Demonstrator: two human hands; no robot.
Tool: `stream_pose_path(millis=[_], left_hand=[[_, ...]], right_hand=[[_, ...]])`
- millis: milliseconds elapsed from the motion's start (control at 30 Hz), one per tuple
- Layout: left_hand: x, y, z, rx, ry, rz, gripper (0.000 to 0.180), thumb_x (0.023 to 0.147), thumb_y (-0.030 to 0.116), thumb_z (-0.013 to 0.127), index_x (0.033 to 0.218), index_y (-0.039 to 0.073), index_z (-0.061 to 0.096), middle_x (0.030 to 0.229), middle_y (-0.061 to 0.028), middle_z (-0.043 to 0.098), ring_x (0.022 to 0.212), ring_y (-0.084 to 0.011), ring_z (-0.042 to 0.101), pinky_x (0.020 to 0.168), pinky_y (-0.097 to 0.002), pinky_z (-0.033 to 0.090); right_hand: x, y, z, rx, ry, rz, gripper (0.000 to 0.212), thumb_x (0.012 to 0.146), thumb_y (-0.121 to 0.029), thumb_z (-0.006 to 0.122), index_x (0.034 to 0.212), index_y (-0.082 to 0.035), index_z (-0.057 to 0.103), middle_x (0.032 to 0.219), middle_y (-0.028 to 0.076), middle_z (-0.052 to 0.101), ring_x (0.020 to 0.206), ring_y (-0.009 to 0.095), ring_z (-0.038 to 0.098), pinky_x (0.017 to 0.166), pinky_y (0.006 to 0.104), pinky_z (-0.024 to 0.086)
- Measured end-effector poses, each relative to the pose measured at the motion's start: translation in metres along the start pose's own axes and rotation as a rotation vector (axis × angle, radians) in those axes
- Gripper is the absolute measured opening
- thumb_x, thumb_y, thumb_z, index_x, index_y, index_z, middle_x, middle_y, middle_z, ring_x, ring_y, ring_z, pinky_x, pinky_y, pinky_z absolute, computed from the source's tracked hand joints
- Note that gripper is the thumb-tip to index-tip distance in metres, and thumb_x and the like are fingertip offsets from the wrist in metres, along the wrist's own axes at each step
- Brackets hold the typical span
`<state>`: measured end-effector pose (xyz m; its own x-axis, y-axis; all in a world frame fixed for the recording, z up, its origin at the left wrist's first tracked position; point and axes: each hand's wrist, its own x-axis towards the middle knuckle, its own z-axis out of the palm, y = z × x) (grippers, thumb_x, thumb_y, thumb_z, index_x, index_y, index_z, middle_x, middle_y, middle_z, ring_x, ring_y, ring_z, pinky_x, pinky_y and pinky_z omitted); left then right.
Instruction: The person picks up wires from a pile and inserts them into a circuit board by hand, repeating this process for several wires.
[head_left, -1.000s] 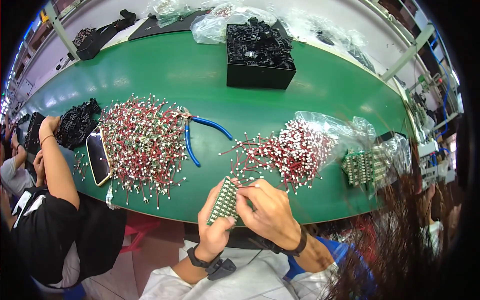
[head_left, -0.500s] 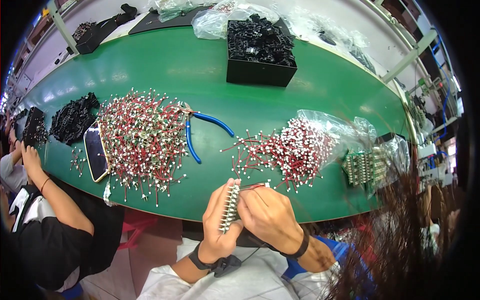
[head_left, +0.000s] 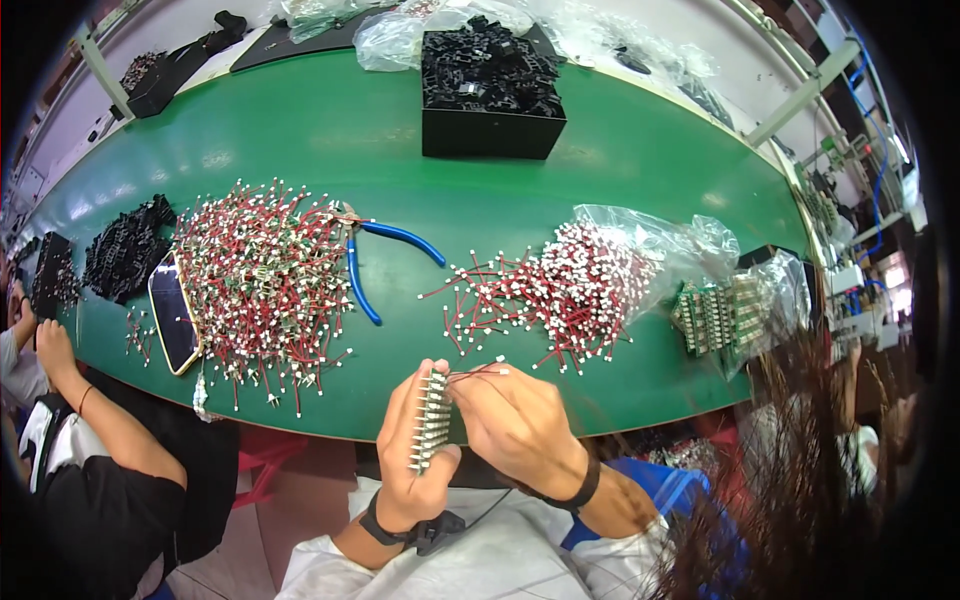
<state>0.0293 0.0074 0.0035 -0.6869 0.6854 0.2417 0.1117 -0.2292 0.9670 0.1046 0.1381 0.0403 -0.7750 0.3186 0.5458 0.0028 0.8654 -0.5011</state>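
Observation:
My left hand (head_left: 405,475) is closed around a narrow strip of small circuit boards (head_left: 431,425). A row of pale connectors or pins runs along the strip, which stands nearly upright with its thumb side toward me. Close on its right, my right hand (head_left: 525,425) pinches a thin red wire lead (head_left: 474,374) with a white plug showing at one end. The lead's other end is hidden at the fingertips by the top of the strip, so I cannot tell whether it is attached. Just beyond both hands lies a heap of red leads with white plugs (head_left: 590,290).
Left on the green table (head_left: 330,130) are a larger pile of wired boards (head_left: 265,290), blue-handled cutters (head_left: 355,270), a phone (head_left: 175,315) and black parts (head_left: 128,250). A black box (head_left: 490,130) stands at the back; board panels (head_left: 715,320) lie right. A co-worker's arm (head_left: 110,420) is at left.
The whole view has shifted, so the table's contents appear farther left. Both hands keep their grips; the right one sits slightly farther from the left thumb, and the lead's plug end tilts up.

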Motion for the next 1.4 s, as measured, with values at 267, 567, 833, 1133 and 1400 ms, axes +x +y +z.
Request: stream_pose_path(millis=[267,567,833,1133,1400], left_hand=[[0.008,-0.003,-0.021,-0.374,0.181,-0.19,0.082,0.067,0.005,0.049,0.145,-0.016,0.039,0.142,-0.0239,0.049,0.129,-0.0309,0.055,0.105,-0.0413,0.049],[0.007,-0.006,-0.014,-0.464,0.096,-0.268,0.082,0.066,0.005,0.049,0.145,-0.016,0.039,0.144,-0.0252,0.048,0.132,-0.0327,0.053,0.106,-0.0435,0.049],[0.008,-0.006,-0.006,-0.683,0.123,-0.317,0.081,0.071,0.004,0.044,0.148,-0.016,0.033,0.141,-0.0276,0.051,0.13,-0.0365,0.054,0.104,-0.0504,0.052],[0.013,-0.012,0.003,-0.863,0.191,-0.371,0.072,0.076,0.004,0.042,0.146,-0.014,0.035,0.143,-0.0267,0.05,0.128,-0.0394,0.055,0.102,-0.0574,0.052],[0.014,-0.01,0.01,-0.851,0.248,-0.366,0.074,0.076,0.005,0.042,0.147,-0.014,0.034,0.14,-0.0273,0.052,0.125,-0.0384,0.057,0.104,-0.053,0.051]], right_hand=[[-0.014,0.06,-0.068,-0.176,-0.096,0.125,0.027,0.068,-0.001,0.082,0.092,-0.01,0.075,0.087,0.006,0.063,0.076,0.026,0.062,0.065,0.0358,0.051],[-0.023,0.073,-0.046,-0.258,-0.246,0.09,0.017,0.07,-0.003,0.078,0.083,-0.007,0.068,0.089,0.006,0.058,0.083,0.027,0.055,0.072,0.0371,0.048],[-0.007,0.061,-0.048,-0.141,-0.167,0.017,0.014,0.078,0.003,0.068,0.088,-0.004,0.059,0.084,0.011,0.058,0.082,0.031,0.057,0.074,0.04,0.047],[0.016,0.054,-0.021,0.171,0.033,0.183,0.011,0.087,0.008,0.064,0.095,0.001,0.061,0.085,0.014,0.062,0.073,0.029,0.062,0.066,0.037,0.05],[0.006,0.037,-0.008,0.297,-0.118,0.209,0.012,0.086,0.006,0.066,0.096,0.0,0.066,0.089,0.014,0.064,0.074,0.028,0.065,0.063,0.037,0.051]])
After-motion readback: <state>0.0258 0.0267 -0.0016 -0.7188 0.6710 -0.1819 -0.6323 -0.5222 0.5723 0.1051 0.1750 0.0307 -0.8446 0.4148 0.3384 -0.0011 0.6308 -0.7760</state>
